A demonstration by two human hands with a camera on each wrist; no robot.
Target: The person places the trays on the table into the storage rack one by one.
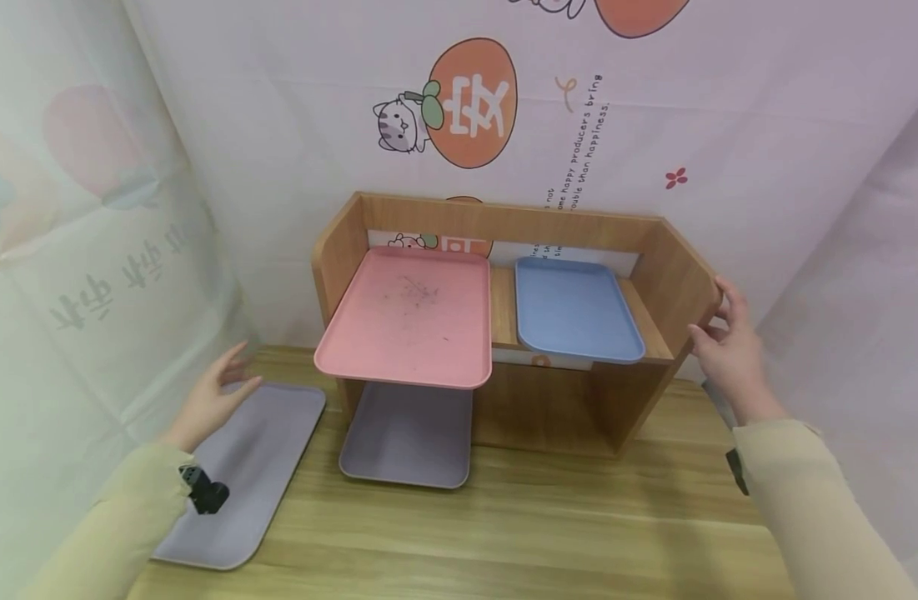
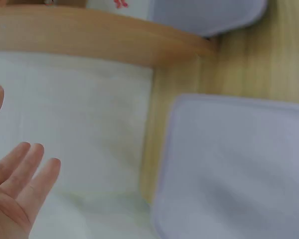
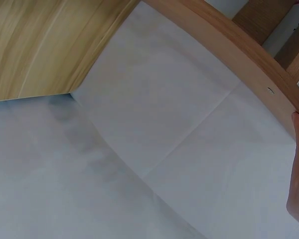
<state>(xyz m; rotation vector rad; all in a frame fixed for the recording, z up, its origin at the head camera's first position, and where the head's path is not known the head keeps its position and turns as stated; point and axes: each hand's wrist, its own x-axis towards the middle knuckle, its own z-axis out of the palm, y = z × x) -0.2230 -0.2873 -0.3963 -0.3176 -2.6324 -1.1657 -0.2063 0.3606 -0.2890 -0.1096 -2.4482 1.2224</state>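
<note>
My left hand (image 1: pixel 213 400) hovers over a grey tray (image 1: pixel 271 450) on the table at the left, fingers loosely spread and holding nothing. In the left wrist view, its fingers (image 2: pixel 35 174) show at the lower left, apart from everything. At the other end, my right hand (image 1: pixel 732 354) grips the front edge of a wooden shelf's right side panel (image 1: pixel 672 271). Only part of that hand shows in the right wrist view, touching the panel's edge (image 3: pixel 269 69). On the upper board lie a pink tray (image 1: pixel 409 321), jutting forward, and a smaller blue tray (image 1: pixel 579 308).
Another grey tray (image 1: pixel 409 433) lies in the lower left of the shelf, projecting onto the wooden table (image 1: pixel 549 525). Printed cloth (image 1: pixel 293 125) stands behind, with cloth at both sides. The shelf's left side panel (image 1: pixel 338 258) stands near the left-hand tray.
</note>
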